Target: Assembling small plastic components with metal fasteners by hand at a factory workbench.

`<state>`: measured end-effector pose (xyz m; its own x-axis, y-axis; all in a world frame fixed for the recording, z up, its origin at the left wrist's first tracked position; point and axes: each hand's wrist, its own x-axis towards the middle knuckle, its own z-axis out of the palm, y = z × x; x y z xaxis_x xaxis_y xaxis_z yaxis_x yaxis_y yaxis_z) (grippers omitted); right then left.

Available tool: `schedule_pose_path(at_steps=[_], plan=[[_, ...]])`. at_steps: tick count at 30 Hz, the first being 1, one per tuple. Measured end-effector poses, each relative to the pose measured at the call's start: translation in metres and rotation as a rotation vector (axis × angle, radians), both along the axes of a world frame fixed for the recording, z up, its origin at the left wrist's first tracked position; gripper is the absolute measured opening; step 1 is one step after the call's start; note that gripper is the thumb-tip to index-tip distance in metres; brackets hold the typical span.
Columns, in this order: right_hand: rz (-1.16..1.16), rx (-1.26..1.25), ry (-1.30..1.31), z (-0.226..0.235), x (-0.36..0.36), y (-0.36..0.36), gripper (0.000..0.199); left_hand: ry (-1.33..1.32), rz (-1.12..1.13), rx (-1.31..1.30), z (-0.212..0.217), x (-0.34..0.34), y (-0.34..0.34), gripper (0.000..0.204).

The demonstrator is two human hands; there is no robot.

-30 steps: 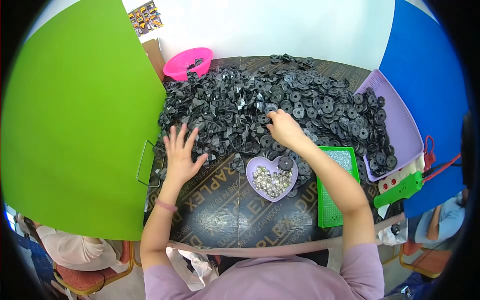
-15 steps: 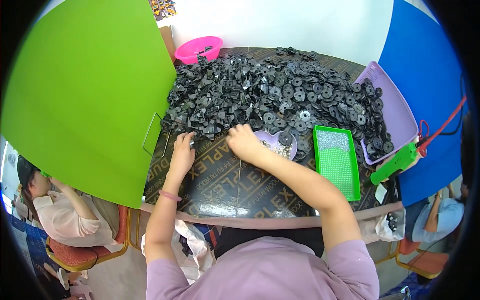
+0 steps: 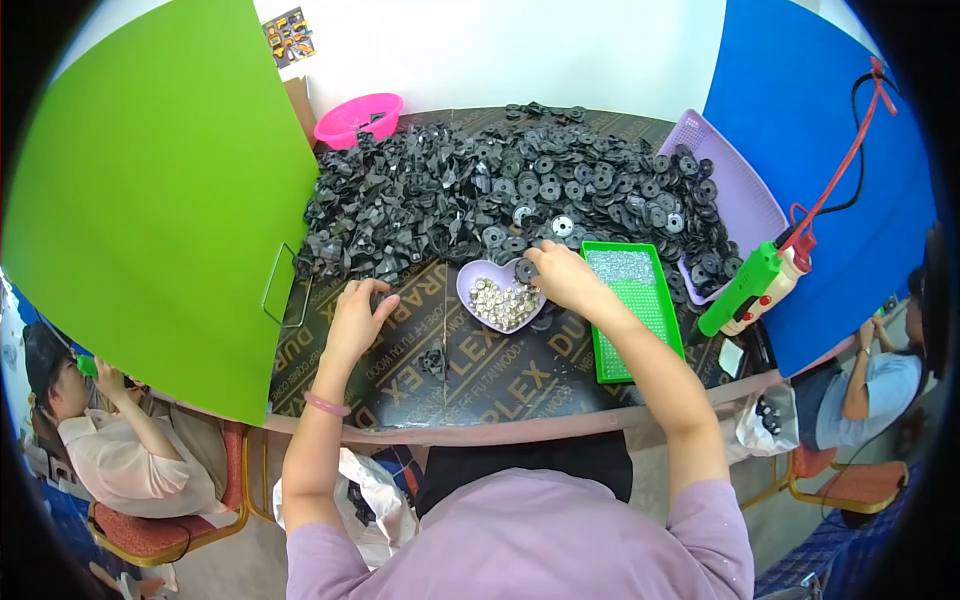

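Observation:
My left hand (image 3: 353, 322) is closed over the table with a small dark plastic piece (image 3: 379, 298) between thumb and fingers. At the right edge of a lilac heart-shaped dish (image 3: 465, 290), my right hand (image 3: 567, 279) has its fingertips on a black round disc (image 3: 524, 271) with a centre hole. Small shiny metal pieces (image 3: 503, 305) lie in the dish. A loose black part (image 3: 432, 362) rests on the table between my forearms. Beyond my hands spreads a heap of angular black plastic parts (image 3: 385, 200), beside a heap of black discs (image 3: 600, 180).
A green tray (image 3: 598, 360) of tiny silvery pieces sits right of the dish. Farther right are a green electric screwdriver (image 3: 745, 290) with a red cord and a lilac basket (image 3: 740, 175). A pink bowl (image 3: 360, 115) stands at the back left. Green (image 3: 150, 200) and blue (image 3: 800, 180) partitions flank the table.
My right hand has moved from the front of the angular heap to the disc at the dish. A black part now lies on the table between my arms. The whole view has shifted.

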<state>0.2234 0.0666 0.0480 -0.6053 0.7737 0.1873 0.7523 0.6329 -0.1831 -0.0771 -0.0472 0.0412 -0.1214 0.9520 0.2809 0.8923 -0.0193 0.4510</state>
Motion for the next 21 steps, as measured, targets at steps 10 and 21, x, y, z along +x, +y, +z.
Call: schedule_pose_path(at_steps=[10,21], plan=[[0.236,-0.129,0.032,0.000,-0.051,-0.031,0.038,-1.461,-0.338,-0.183,0.036,0.045,0.067,0.045],[0.154,-0.155,-0.056,0.008,-0.043,-0.043,0.015,-2.072,-0.285,-0.373,-0.019,0.066,0.060,0.036]])
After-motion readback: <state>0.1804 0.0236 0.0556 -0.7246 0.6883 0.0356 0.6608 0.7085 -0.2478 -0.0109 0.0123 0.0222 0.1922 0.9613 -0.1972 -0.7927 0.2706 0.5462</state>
